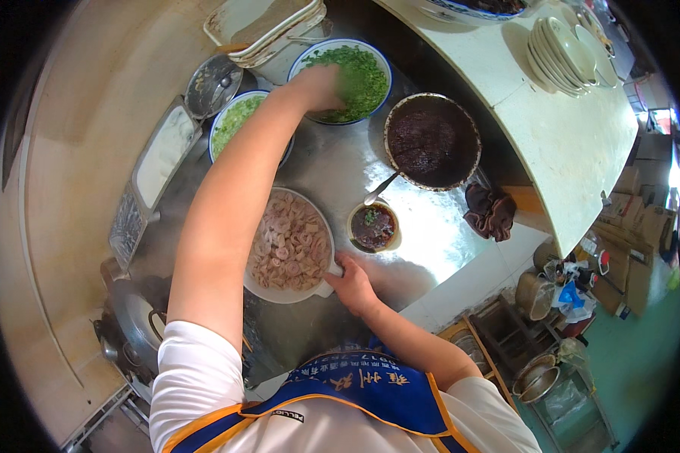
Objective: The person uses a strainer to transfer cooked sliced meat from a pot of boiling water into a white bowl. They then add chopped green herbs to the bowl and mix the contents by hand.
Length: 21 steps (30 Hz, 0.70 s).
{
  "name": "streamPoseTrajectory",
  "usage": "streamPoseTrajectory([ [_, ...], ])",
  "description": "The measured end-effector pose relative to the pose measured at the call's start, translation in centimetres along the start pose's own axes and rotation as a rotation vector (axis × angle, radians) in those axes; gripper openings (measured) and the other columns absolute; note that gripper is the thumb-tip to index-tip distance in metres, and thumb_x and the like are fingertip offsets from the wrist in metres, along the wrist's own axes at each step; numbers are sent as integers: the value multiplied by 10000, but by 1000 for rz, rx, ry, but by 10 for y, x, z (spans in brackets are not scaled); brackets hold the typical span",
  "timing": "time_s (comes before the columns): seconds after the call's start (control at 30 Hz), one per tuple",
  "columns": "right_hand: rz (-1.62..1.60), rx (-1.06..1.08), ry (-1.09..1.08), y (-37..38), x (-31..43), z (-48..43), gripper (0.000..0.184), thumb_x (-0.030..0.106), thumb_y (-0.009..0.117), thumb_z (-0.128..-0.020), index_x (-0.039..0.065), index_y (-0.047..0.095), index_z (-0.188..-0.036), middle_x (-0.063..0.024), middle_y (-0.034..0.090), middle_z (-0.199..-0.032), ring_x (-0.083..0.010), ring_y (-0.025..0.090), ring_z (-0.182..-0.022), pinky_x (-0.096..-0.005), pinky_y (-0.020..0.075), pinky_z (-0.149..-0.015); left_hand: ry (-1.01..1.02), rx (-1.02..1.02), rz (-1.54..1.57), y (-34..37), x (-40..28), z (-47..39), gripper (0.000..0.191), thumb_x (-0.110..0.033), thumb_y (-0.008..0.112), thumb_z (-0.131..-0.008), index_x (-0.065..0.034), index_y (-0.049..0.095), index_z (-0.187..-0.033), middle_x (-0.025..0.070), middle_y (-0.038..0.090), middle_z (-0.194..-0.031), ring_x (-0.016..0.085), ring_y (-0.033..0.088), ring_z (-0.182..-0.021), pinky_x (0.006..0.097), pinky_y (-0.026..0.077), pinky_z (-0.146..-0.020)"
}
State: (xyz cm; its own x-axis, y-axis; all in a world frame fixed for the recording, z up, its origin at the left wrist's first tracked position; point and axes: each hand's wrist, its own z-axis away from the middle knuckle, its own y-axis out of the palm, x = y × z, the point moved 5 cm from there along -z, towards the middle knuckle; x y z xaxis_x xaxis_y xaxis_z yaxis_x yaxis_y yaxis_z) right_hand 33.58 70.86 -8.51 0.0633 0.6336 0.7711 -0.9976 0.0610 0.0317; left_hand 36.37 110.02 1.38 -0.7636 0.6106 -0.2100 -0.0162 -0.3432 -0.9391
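My left hand (320, 88), blurred, reaches into a blue-rimmed bowl of chopped green herbs (368, 85); its fingertips are unclear. With my right hand (352, 283) I grip the handle at the right side of a white pan (330, 249) filled with sliced, pale pinkish pieces, perhaps meat. My left forearm passes over the pan's left edge and partly hides a bowl of chopped pale-green vegetable (232, 122). Just right of the pan stands a small bowl of dark red sauce (373, 226) with green bits on top.
A large pot of dark sauce (432, 141) stands right, a spoon (381, 189) at its rim and a dark cloth (490, 212) beyond. Metal pot (214, 85), tray of white substance (164, 156) and enamel container (272, 42) line the left and back. A pale counter (555, 136) holds stacked dishes (561, 56).
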Motion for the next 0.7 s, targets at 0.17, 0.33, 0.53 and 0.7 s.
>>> streamPoseTrajectory([
  [0.17,17,13,-28,-6,6,2,555,190,730,-881,-51,564,-1352,-236,664,-1249,-343,642,-1183,-384,495,-1018,176,4,114,-1,-1,-12,417,-121,736,-847,-77,668,-1256,135,714,-1160,307,680,-1077,389,535,-926],
  [0.33,15,31,-38,-6,4,1,574,175,729,-886,-44,550,-1386,-216,641,-1306,-275,639,-1152,-359,497,-995,111,10,380,-21,38,-6,430,-129,708,-849,-62,667,-1272,158,718,-1181,261,684,-1090,365,529,-946],
  [0.53,-54,37,-48,-5,-1,0,558,166,729,-882,-51,557,-1366,-228,658,-1273,-304,643,-1168,-371,498,-1010,-38,102,32,-13,39,0,625,-202,793,-798,-55,588,-1370,218,686,-1238,361,645,-1175,399,517,-990],
  [0.7,-58,-12,-67,-7,-1,1,532,167,736,-864,-44,583,-1328,-246,676,-1215,-353,651,-1162,-399,506,-998,53,64,66,3,-1,-4,603,-142,812,-810,-76,587,-1366,207,693,-1135,337,667,-1057,406,533,-929],
])
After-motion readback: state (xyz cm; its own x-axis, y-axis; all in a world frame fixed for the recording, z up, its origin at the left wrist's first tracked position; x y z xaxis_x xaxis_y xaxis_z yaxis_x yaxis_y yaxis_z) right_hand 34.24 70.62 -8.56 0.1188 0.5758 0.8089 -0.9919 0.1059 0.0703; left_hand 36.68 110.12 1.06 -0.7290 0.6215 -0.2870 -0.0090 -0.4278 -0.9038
